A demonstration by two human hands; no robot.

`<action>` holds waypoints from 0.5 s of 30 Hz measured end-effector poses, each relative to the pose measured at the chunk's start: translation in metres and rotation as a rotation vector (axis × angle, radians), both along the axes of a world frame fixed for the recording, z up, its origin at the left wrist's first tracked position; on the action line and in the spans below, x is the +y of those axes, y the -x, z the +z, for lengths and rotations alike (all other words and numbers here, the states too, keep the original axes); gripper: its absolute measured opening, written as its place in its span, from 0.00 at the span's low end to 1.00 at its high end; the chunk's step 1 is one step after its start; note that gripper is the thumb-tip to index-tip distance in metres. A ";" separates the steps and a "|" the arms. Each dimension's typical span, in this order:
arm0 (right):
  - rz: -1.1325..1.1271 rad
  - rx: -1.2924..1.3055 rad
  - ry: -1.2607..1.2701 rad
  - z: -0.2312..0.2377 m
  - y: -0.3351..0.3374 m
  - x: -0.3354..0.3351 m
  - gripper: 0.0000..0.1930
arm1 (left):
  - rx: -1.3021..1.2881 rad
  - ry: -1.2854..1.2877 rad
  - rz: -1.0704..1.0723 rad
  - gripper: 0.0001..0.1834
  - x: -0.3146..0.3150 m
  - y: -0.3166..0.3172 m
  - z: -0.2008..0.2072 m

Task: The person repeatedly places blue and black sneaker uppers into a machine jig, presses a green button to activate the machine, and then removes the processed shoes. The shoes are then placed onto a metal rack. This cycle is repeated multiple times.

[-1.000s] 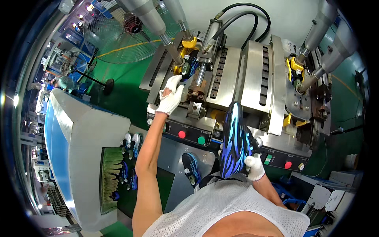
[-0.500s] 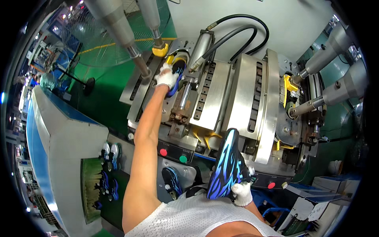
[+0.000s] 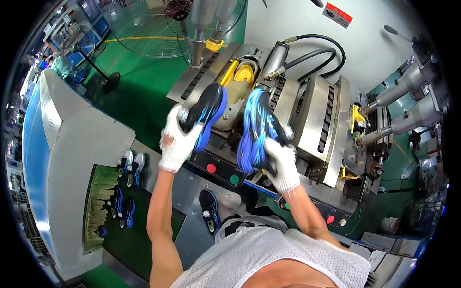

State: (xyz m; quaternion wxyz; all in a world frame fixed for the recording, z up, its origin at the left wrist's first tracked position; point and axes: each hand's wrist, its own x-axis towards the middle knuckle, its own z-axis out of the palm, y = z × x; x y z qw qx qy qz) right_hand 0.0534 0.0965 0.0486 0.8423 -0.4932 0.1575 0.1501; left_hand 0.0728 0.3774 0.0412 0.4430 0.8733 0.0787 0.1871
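Note:
My left hand [image 3: 176, 139], in a white knit glove, is closed round the heel end of a black-and-blue sports shoe [image 3: 207, 113], held toe up with its purple-blue sole edge facing right. Beside it, my right hand [image 3: 283, 163], gloved too, grips a second shoe [image 3: 259, 129], whose blue-and-purple patterned sole is turned toward me. Both shoes are in the air over the front of a metal pressing machine [image 3: 314, 132]. Behind them lies its left station, where a yellow pad [image 3: 244, 73] shows with no shoe on it.
Another shoe [image 3: 209, 210] rests on a metal shelf below the control panel [image 3: 223, 170]. Left, several shoes [image 3: 126, 211] lie on a dark conveyor belt by a curtained machine opening [image 3: 98, 206]. Slanting cylinders [image 3: 408, 120] stand over the right station; a caged fan [image 3: 177, 24] stands behind.
My left hand has drawn its shoe out of the left station and toward me. My right hand has raised its shoe forward and left, beside the other. The view has shifted.

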 end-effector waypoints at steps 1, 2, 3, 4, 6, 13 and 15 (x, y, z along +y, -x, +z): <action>0.051 -0.089 -0.072 0.001 -0.029 0.020 0.19 | 0.007 0.012 0.052 0.40 0.014 0.031 -0.014; 0.092 -0.034 -0.008 0.008 -0.058 0.036 0.19 | 0.035 -0.020 0.074 0.40 0.024 0.059 -0.029; 0.142 0.021 0.052 0.018 -0.088 0.053 0.18 | 0.062 -0.057 0.108 0.39 0.035 0.089 -0.039; 0.159 -0.008 -0.020 0.009 -0.119 0.068 0.19 | 0.124 -0.055 0.159 0.39 0.044 0.119 -0.052; 0.118 0.028 0.061 -0.024 -0.185 0.097 0.19 | 0.316 -0.012 0.283 0.40 0.054 0.173 -0.074; -0.075 -0.112 1.342 -0.178 -0.356 0.122 0.16 | 0.630 -0.037 0.543 0.40 0.061 0.311 -0.184; -0.076 -0.072 1.396 -0.186 -0.358 0.143 0.15 | 0.623 0.042 0.651 0.40 0.047 0.335 -0.212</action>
